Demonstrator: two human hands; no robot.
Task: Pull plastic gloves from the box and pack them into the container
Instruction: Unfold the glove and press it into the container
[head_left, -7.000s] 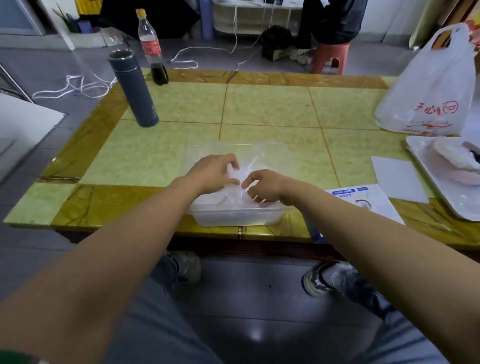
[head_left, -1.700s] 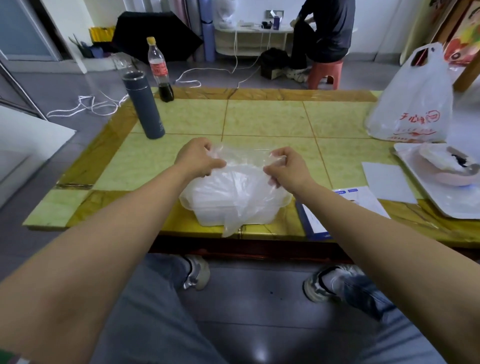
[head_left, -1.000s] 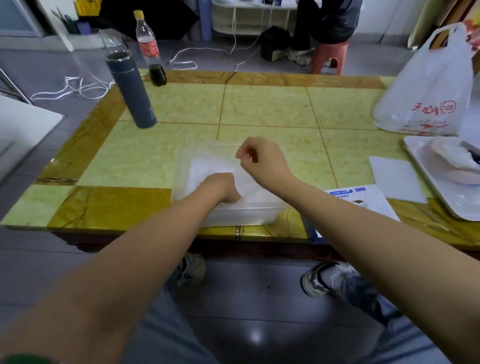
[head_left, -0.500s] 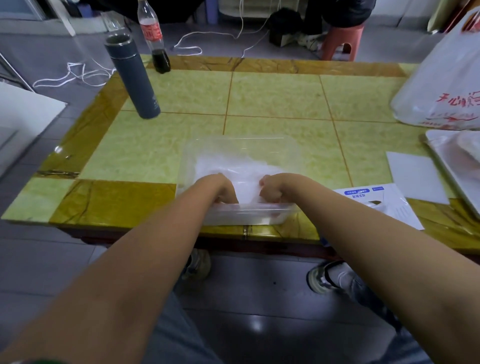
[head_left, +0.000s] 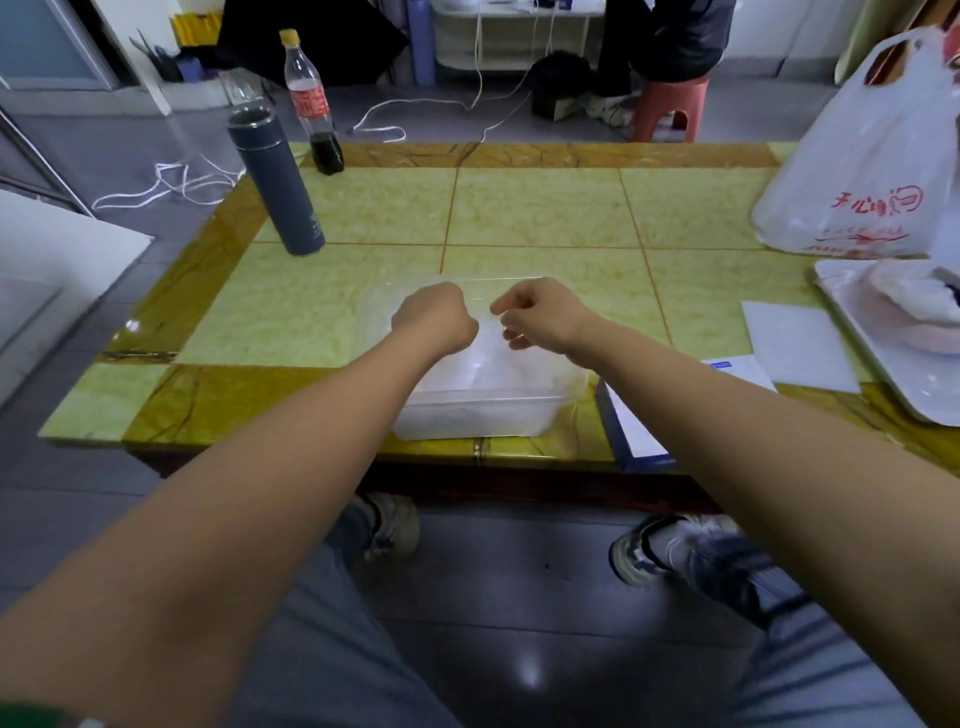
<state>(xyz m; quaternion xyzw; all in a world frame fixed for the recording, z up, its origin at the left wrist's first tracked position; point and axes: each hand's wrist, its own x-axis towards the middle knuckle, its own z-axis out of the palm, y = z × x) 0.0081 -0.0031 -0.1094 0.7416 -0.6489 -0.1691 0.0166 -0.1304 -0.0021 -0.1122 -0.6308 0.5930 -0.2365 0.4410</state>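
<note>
A clear plastic container (head_left: 470, 418) sits at the table's near edge, with a wad of thin clear plastic gloves (head_left: 485, 366) inside. My left hand (head_left: 434, 322) and my right hand (head_left: 540, 317) hover just above its far half, close together, fingers curled. Each pinches the thin film of a glove, which shows only faintly between them. The flat blue-and-white glove box (head_left: 631, 431) lies just right of the container, partly under my right forearm.
A dark flask (head_left: 278, 184) and a cola bottle (head_left: 311, 104) stand at the far left of the table. A white shopping bag (head_left: 862, 171), a white tray (head_left: 893, 374) and a white sheet (head_left: 795, 345) are at the right. A person (head_left: 670, 36) sits on a stool beyond the table.
Half a second ago both hands pressed down into the container's near side. They have risen and moved towards its far half, still curled.
</note>
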